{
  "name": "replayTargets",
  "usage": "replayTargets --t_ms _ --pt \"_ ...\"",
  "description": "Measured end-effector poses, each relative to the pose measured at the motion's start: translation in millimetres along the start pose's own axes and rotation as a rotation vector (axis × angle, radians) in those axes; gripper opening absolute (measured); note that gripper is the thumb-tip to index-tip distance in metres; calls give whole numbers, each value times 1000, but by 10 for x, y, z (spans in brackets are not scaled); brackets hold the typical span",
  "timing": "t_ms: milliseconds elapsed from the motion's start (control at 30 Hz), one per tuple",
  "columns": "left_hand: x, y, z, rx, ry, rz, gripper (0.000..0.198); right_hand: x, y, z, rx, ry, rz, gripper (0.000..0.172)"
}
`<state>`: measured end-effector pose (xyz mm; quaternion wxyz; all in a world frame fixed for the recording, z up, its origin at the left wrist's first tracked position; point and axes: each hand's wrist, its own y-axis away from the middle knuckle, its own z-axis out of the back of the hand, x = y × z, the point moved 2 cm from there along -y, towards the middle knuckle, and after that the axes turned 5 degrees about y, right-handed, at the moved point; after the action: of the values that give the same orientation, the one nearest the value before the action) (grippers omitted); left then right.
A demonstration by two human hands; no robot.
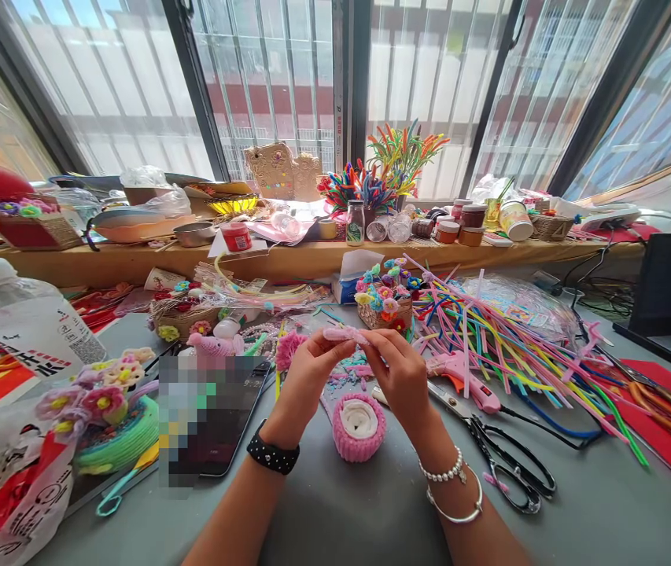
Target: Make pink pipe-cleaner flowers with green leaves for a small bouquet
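Both hands meet above the table, pinching one light pink pipe cleaner (344, 335) that looks bent or folded between them. My left hand (311, 369) closes on its left part with thumb and fingers. At the right end, my right hand (397, 369) grips it with the fingertips. Just below the hands stands a small round pot (354, 446) wrapped in pink pipe cleaner, with a white roll inside. Black-handled scissors (492, 448) and a pink glue gun (470, 381) lie right of my right hand. A magenta fuzzy flower (289, 350) is just left of my left hand.
Loose colourful pipe cleaners (524, 354) spread across the right side. A phone (229, 424), a green basket of fuzzy flowers (116, 432) and a plastic bottle (22, 314) are at left. Behind, a flower basket (385, 314) stands before a cluttered ledge (305, 263).
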<state>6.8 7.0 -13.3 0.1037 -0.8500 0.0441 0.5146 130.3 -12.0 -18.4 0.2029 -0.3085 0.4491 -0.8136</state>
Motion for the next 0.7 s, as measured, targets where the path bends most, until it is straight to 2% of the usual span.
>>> replayTargets --t_ms 133,233,300,500,700 --pt "-80 18 -14 -26 -138 -77 14 44 -17 20 -24 -92 -60 19" --pt "-105 27 -10 -81 -135 -80 26 65 -18 20 -25 -151 -130 19" --pt "-104 28 -3 -77 -132 -65 35 80 -16 23 -20 -198 -173 18" --pt "-107 17 28 -25 -219 -67 17 99 -34 50 39 -350 -291 17" --pt "-153 21 32 -40 -293 -91 14 72 -71 71 166 -387 -384 22"
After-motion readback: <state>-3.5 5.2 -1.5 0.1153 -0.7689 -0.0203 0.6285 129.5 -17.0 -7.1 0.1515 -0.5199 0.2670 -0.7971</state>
